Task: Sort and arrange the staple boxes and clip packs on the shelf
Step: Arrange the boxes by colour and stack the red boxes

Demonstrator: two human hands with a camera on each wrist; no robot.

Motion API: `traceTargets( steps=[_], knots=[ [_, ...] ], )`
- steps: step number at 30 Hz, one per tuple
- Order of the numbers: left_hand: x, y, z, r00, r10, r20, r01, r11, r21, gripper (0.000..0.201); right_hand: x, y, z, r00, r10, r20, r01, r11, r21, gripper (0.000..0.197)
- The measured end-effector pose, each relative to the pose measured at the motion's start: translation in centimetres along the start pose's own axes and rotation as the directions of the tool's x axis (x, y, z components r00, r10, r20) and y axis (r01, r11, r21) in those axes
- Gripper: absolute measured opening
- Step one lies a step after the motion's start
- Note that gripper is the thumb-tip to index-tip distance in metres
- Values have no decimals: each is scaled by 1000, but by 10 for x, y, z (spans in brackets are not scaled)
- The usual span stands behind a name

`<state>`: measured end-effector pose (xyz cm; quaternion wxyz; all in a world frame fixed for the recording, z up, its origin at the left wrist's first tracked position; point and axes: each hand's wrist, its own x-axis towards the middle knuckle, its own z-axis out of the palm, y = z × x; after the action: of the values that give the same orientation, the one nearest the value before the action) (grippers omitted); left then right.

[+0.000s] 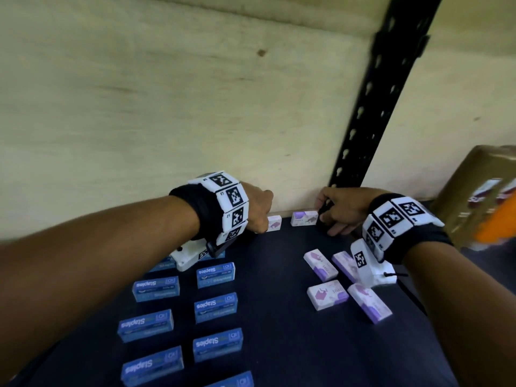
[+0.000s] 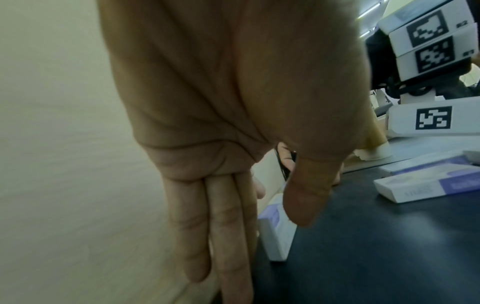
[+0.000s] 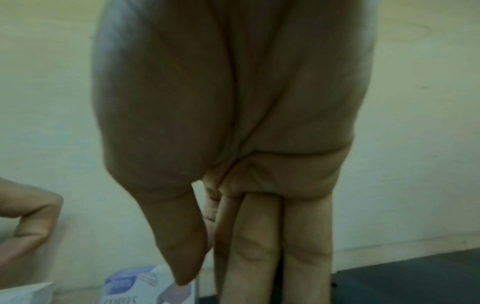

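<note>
Blue staple boxes lie in two columns on the left of the dark shelf. White and purple packs lie loose on the right. Two more white and purple packs stand at the back wall. My left hand holds the left pack between its straight fingers and thumb; that pack stands on the shelf. My right hand keeps its fingers straight, and its thumb tip touches the right end of the other pack, which shows low in the right wrist view.
A cream wall closes the back of the shelf. A black perforated rack post rises just behind my right hand. A brown carton sits off the shelf at the right.
</note>
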<state>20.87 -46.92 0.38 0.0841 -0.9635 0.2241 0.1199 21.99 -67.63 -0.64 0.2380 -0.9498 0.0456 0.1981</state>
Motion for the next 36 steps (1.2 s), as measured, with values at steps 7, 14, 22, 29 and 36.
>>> traceTargets(
  steps=[7,14,22,29,36],
  knots=[
    [-18,3,-3,994,70,-83,-62,993,96,32,-34,15,-11,992,62,109,-54,996,-75,10],
    [-13,38,-14,947,319,-26,-318,948,18,38,-65,11,-16,969,199,144,-125,904,-409,44],
    [7,58,-5,883,470,22,-470,882,43,41,-63,9,-7,962,211,174,-94,851,-517,54],
    [13,60,-4,849,526,49,-527,849,24,37,-56,10,-5,972,193,132,-98,848,-522,41],
    [2,43,2,885,463,50,-463,886,1,29,-61,4,2,988,70,140,28,801,-598,22]
  ],
)
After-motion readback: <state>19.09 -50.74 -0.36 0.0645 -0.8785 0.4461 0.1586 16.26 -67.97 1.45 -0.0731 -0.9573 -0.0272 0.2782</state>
